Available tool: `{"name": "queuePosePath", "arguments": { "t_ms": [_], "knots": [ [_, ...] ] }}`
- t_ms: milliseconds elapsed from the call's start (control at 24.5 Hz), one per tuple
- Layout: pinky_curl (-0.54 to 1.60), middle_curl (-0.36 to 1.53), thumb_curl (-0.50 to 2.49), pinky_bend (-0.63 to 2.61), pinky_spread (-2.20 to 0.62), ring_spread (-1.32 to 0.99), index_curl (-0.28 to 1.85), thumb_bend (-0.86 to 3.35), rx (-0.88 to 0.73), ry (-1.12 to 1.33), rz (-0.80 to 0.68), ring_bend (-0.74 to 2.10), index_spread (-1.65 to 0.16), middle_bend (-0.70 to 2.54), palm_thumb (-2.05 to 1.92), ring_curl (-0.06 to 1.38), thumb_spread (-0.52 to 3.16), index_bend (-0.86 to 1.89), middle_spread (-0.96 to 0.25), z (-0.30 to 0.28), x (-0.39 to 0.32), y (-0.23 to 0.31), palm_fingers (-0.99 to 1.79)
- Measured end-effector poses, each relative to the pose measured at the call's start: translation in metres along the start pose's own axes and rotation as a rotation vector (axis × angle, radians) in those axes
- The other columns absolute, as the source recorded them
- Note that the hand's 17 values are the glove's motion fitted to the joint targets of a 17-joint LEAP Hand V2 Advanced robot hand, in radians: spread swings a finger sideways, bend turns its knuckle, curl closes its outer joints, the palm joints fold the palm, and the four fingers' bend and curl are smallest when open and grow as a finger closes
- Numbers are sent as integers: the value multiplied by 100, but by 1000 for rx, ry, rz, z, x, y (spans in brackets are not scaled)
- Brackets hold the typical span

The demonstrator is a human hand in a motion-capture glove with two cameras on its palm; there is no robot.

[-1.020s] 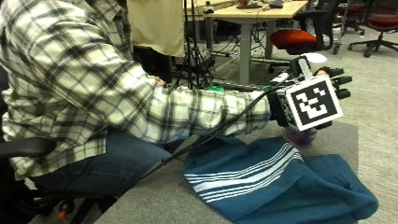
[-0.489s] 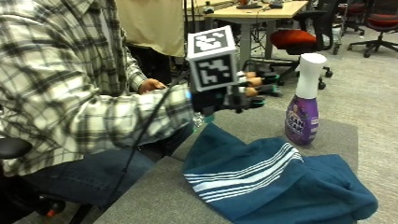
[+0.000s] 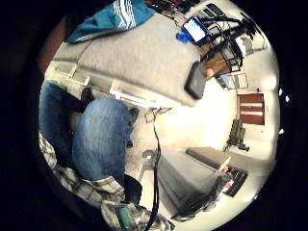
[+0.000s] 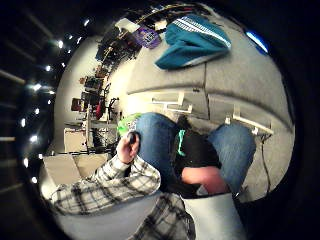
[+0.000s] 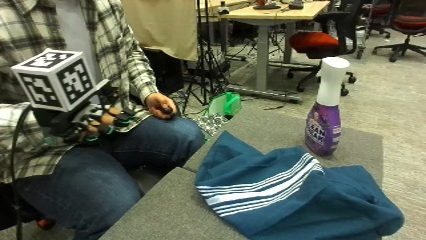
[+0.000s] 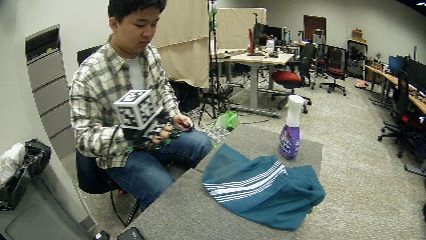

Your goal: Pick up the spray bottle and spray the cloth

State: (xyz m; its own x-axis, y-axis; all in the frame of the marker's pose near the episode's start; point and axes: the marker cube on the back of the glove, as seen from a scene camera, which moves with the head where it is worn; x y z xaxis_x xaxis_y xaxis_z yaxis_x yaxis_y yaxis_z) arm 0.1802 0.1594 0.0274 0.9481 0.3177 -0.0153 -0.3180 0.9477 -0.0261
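Note:
A purple spray bottle (image 5: 324,115) with a white head stands upright on the grey table (image 5: 200,215), beside the far edge of a crumpled teal cloth (image 5: 293,195) with white stripes. My gloved right hand (image 5: 93,125) hangs over my lap, well away from both, with its fingers loosely curled and holding nothing. The wide outside view shows the same: bottle (image 6: 290,135), cloth (image 6: 263,190), hand (image 6: 154,136) near my thigh. From the thumb side palm view, the bottle (image 4: 146,36) and the cloth (image 4: 192,42) lie far off on the table.
My bare left hand (image 5: 162,106) rests on my thigh, holding a small black object. A green object (image 5: 225,104) sits off the table's far corner. A dark phone (image 3: 196,79) lies at the table's near end. Office chairs and a desk stand behind.
My right hand has left the spray bottle and drawn back across the table to my lap. The bottle stays standing where it was; the cloth has not moved.

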Motion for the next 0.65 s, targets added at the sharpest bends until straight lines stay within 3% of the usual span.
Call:
{"name": "queuePosePath", "arguments": {
  "t_ms": [204, 652],
  "knots": [
    [28, 30, 51, 46, 21, 16, 32, -2, 12, -6, 93, 22, -37, 18, 57, 29, 105, 23, -4, 19, 5, 82, 3],
    [26, 29, 51, 42, 22, 17, 34, -1, 82, -2, 197, 19, -37, 18, 61, 28, 109, 23, -3, 35, 9, 146, 7]
  ]
}}
